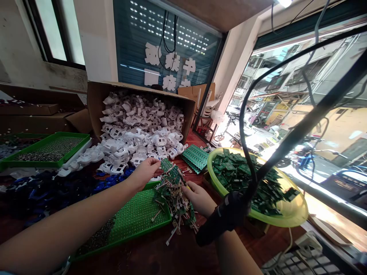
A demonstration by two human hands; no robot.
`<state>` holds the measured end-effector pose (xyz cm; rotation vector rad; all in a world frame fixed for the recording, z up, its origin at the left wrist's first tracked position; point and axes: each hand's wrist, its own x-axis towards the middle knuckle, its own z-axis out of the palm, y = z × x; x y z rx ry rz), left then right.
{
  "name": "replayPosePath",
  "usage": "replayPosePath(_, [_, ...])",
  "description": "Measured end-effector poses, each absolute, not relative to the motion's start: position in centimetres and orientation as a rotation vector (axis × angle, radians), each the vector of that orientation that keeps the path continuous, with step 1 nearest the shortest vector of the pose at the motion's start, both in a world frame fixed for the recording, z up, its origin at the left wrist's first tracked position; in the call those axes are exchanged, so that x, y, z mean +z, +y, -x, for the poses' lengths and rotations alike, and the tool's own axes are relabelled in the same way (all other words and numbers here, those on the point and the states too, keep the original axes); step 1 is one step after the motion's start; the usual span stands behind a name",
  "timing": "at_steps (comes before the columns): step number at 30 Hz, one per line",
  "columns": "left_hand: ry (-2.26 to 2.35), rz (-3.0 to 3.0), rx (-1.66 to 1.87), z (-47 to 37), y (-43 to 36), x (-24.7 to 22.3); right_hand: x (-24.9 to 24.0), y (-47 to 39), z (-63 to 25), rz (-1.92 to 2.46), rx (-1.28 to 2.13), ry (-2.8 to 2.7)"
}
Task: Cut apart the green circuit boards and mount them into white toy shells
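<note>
My left hand [146,172] pinches the edge of a green circuit board [166,165] between thumb and fingers. Close to it, my right hand [199,196] is closed around a thin dark tool with a yellow part [187,187]; its exact kind does not show. Between and below both hands lies a heap of small circuit boards with white-plugged leads [174,202]. The heap partly overlaps the right edge of a green perforated tray [137,214], which holds many tiny dark parts on its left side.
A cardboard box [189,110] on its side spills white plastic shells [137,133]. Blue parts [51,191] lie at left beside another green tray [73,134]. At right are green board panels [196,157] and a yellow basin [295,208] of boards. A black lamp arm [292,143] crosses the right foreground.
</note>
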<state>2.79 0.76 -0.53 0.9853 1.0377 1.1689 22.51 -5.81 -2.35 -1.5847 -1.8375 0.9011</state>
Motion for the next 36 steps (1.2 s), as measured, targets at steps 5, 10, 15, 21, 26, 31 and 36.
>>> replayPosePath(5, [1.030, -1.017, 1.191, -3.0, 0.7, -0.6, -2.3, -5.7, -22.6, 1.617, 0.877, -1.900])
replayPosePath(10, [1.061, -0.995, 1.271, -2.7, 1.2, -0.5, -1.8, -5.6, -22.7, 1.728, 0.716, -2.032])
replayPosePath(15, [1.120, -0.941, 1.240, -2.0, 1.3, -0.5, -0.7, -5.9, -22.1, 1.833, 0.356, -2.185])
replayPosePath(21, [1.101, -0.889, 1.186, -1.6, 1.1, -0.7, 0.4, -6.3, -21.4, 1.756, -0.027, -2.338])
replayPosePath(26, [1.074, -0.855, 1.185, -1.4, 0.9, -0.5, 1.0, -6.0, -22.1, 1.633, -0.099, -2.353])
replayPosePath(31, [1.002, -0.858, 1.178, -1.7, 0.6, -0.5, 1.1, -5.2, -23.0, 1.671, 0.486, -2.089])
replayPosePath(36, [0.937, -0.902, 1.170, -2.5, 0.2, -0.5, 0.0, -4.8, -23.3, 1.602, 0.825, -2.048])
